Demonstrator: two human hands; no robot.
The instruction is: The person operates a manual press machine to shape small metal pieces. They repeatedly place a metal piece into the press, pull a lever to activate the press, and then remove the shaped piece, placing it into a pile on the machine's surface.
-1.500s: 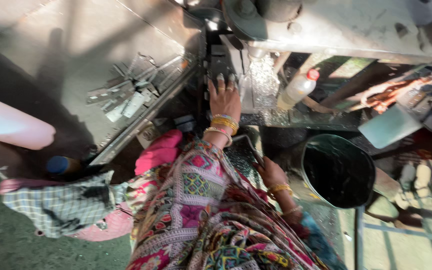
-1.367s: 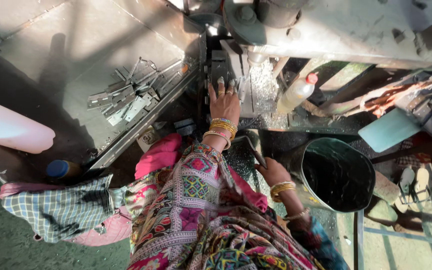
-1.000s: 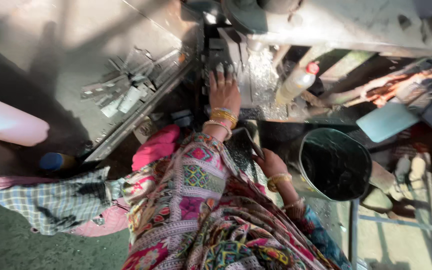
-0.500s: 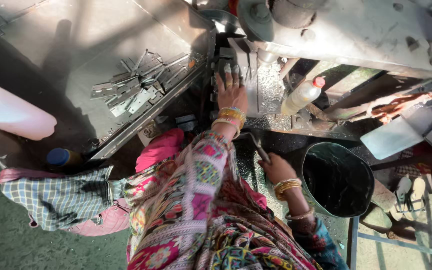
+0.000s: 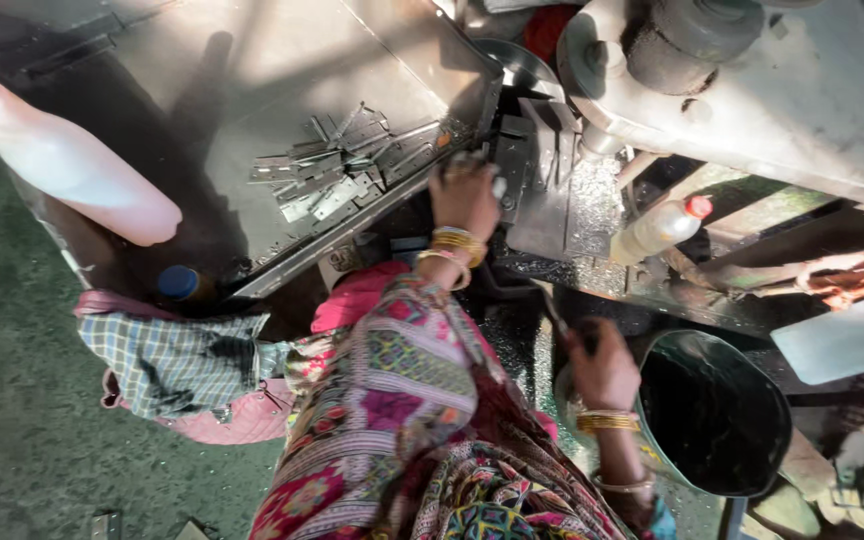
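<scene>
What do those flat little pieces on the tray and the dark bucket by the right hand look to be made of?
The flat pieces look like bare sheet metal: grey, thin, glinting in the sun. The tray looks like dull grey sheet metal too. The bucket could be metal or plastic; its dark glossy inside leaves that open.

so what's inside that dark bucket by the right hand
The bucket beside the right hand shows only a dark, glossy inside; whether that is liquid or bare wall cannot be told. Its near-left rim is hidden behind the hand and wrist.
</scene>
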